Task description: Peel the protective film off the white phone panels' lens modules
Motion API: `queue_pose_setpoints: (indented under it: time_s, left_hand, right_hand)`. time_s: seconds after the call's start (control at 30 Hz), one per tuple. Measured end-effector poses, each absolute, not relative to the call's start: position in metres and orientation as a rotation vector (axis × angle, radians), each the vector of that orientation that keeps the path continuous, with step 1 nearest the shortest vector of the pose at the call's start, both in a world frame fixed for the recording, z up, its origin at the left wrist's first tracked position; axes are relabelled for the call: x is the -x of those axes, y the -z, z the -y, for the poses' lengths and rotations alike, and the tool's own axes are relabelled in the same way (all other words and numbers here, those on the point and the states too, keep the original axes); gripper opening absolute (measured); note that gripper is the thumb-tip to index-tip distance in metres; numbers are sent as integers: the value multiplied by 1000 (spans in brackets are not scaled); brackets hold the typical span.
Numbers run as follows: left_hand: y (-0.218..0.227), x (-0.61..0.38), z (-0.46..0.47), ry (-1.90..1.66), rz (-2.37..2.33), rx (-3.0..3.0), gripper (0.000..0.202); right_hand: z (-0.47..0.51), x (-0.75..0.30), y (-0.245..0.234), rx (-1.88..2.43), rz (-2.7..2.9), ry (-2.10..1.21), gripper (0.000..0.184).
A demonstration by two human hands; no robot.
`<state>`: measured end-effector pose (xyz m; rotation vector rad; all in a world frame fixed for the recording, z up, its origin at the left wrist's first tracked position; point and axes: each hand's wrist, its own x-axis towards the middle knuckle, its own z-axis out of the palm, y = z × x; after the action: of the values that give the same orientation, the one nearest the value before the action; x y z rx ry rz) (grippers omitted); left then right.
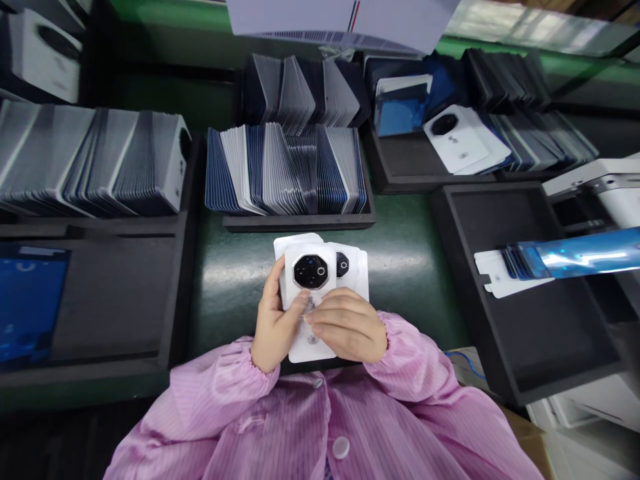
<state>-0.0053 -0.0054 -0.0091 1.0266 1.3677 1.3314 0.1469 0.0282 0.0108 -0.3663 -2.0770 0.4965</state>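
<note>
Both hands hold a small stack of white phone back covers (311,293) close to the body, above the green worktop (405,267). The left hand (273,327) grips the stack's left edge; the right hand (347,327) is closed over its lower front. Beyond lies a black tray (300,221) of upright covers — another tray (540,320) sits well to the right.

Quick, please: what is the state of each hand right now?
Left hand: closed, holding the stack of white panels.
Right hand: closed on the same stack, fingers across its front.
</note>
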Motion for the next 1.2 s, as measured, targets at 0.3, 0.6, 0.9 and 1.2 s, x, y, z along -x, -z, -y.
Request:
queue_pose_setpoints:
  time_s: [0.3,0.6,0.9,1.2]
  left_hand:
    - [9,6,7,-1320,-1377,-1028,58]
    - [8,5,7,-1329,-1368,-1030,58]
    - [9,5,7,-1323,-1354,-1002,59]
    - [12,5,8,-1346,-1343,-990,60]
  right_hand:
    - [-28,-147,-12,379,2081,-486,18]
    - [-28,-147,-10,363,2084,-469,20]
    - [-27,-147,-10,364,2080,-471,19]
    - [-28,-146,-12,359,2083,-461,15]
